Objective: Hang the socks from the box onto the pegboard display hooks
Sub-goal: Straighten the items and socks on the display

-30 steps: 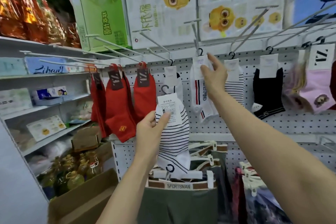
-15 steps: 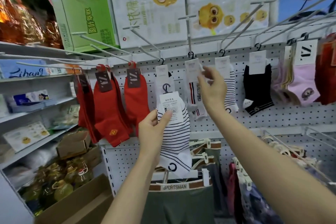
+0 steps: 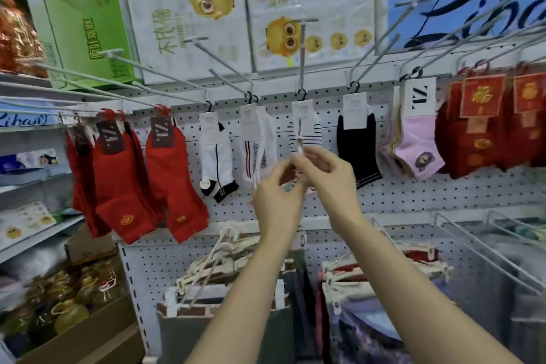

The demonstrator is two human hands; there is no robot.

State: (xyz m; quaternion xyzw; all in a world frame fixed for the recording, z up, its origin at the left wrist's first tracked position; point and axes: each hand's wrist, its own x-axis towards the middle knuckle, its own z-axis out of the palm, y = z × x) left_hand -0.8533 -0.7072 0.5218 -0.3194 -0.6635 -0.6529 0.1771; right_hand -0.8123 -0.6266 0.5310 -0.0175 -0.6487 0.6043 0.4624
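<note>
Head cam: both hands are now meeting at hook tip, where 0.5 s ago L hand was holding striped sock low; R hand is pinching hook, L grip unclear w/ blur, sock mostly hidden behind hands, so threading is prob starting.

A tall green carton and white cartoon-printed boxes stand on top of the display. Grey metal side shelves carry small packages. Low down, an open brown cardboard carton holds amber bottles beside clip-hung folded garments.
</note>
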